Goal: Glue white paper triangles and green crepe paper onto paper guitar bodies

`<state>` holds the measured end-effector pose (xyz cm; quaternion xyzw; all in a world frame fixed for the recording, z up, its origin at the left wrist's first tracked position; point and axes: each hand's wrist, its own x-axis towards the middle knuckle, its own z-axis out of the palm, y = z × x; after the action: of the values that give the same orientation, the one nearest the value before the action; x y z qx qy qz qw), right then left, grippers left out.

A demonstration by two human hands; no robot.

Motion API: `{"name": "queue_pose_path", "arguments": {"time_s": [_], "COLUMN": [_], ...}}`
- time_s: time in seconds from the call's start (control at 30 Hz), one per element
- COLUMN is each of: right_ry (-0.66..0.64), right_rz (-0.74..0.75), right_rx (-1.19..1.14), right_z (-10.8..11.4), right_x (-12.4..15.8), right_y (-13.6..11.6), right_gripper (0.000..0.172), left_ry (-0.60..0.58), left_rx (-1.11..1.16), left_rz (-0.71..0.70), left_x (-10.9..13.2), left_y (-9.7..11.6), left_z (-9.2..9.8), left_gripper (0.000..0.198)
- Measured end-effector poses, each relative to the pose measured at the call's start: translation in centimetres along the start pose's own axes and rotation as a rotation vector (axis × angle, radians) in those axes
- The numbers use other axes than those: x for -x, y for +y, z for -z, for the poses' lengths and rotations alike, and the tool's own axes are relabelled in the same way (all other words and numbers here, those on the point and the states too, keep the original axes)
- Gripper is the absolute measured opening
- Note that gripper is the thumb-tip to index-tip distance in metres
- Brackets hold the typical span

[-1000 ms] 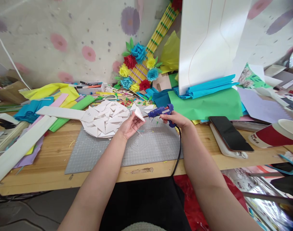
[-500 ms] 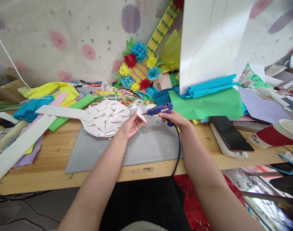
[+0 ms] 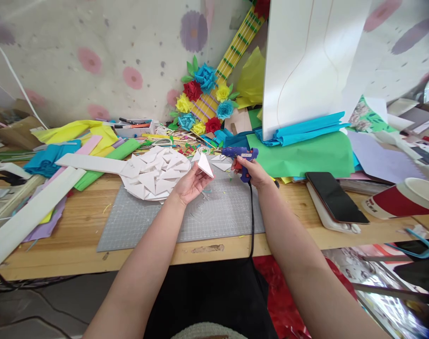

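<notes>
Between the fingers of my left hand [image 3: 191,185] is a small white triangular piece [image 3: 205,165], tilted up above the mat. My right hand [image 3: 252,172] is wrapped round a blue hot glue gun [image 3: 240,152], whose nozzle points left, a short way from the triangle. Its black cord hangs down over the table edge. Left of my left hand lies a white round shape [image 3: 154,174] covered in overlapping white triangles, with a long flat neck [image 3: 91,163]. More white triangles [image 3: 221,164] lie behind, near the gun. The grey cutting mat [image 3: 221,216] is beneath my hands.
A yellow paper guitar [image 3: 205,106] with paper flowers leans on the wall. Right of it stands a white board [image 3: 306,66] above green paper [image 3: 302,157]. A phone [image 3: 336,197] and a paper cup [image 3: 407,197] are at right; coloured paper rolls [image 3: 52,157] lie left.
The glue gun has moved back to the right, its nozzle now apart from the white triangle. My left hand still holds the triangle in nearly the same place.
</notes>
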<state>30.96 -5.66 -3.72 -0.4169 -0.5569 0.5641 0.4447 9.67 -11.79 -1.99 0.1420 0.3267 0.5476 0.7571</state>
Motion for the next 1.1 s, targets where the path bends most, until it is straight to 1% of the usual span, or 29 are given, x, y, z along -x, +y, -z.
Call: {"name": "queue_pose_path", "arguments": {"time_s": [0.07,0.1,0.17,0.23,0.27,0.3,0.33,0.37,0.43,0.47,0.53,0.63,0.77,0.9,1.0,1.1], "right_ry": [0.046,0.056,0.066,0.069,0.068,0.067,0.065,0.059,0.045,0.039,0.036,0.047,0.053,0.05,0.06,0.08], "right_rz": [0.0,0.003,0.013,0.025,0.028,0.027,0.025,0.022,0.025,0.029,0.035,0.02,0.034,0.06,0.062,0.063], "right_rx": [-0.04,-0.046,-0.048,-0.044,-0.042,-0.04,-0.036,-0.029,-0.015,-0.01,0.0,0.008,0.013,0.014,0.029,0.05], "right_z": [-0.3,-0.4,-0.5,-0.5,-0.5,-0.5,-0.6,-0.6,-0.8,-0.8,-1.0,-1.0,-1.1,-1.1,-1.2,-1.3], "right_x": [-0.3,-0.4,-0.7,-0.9,-1.0,-1.0,-1.1,-1.1,-1.2,-1.3,-1.3,-1.4,-1.3,-1.2,-1.2,-1.2], "right_y": [0.2,0.3,0.5,0.8,0.9,1.0,1.0,1.1,1.1,1.1,1.2,1.2,1.1,0.9,0.8,0.9], "right_gripper": [0.05,0.05,0.05,0.048,0.047,0.047,0.046,0.045,0.045,0.046,0.046,0.046,0.047,0.047,0.049,0.05], "left_ry": [-0.01,-0.01,0.023,0.118,0.17,0.225,0.268,0.309,0.352,0.367,0.382,0.38,0.374,0.396,0.404,0.403], "left_rx": [-0.053,-0.115,-0.324,-0.639,-0.837,-1.05,-1.265,-1.459,-1.744,-1.838,-1.945,-1.987,-2.001,-2.026,-2.066,-2.051], "left_rz": [-0.092,-0.162,-0.342,-0.567,-0.67,-0.752,-0.796,-0.796,-0.754,-0.725,-0.679,-0.643,-0.602,-0.575,-0.539,-0.602], "left_x": [0.8,1.2,2.1,2.9,3.3,3.6,3.9,4.1,4.2,4.2,4.1,3.8,3.5,3.4,3.4,3.8], "left_y": [0.7,1.3,2.9,4.9,5.9,6.8,7.7,8.4,9.3,9.5,9.7,9.8,10.0,10.1,10.0,10.1], "left_z": [-0.4,-0.5,-0.4,0.3,1.0,1.7,2.5,3.4,5.1,5.8,6.8,7.3,7.3,7.4,7.2,6.6], "left_gripper": [0.023,0.02,0.018,0.023,0.028,0.032,0.035,0.035,0.034,0.034,0.034,0.036,0.036,0.037,0.042,0.046]}}
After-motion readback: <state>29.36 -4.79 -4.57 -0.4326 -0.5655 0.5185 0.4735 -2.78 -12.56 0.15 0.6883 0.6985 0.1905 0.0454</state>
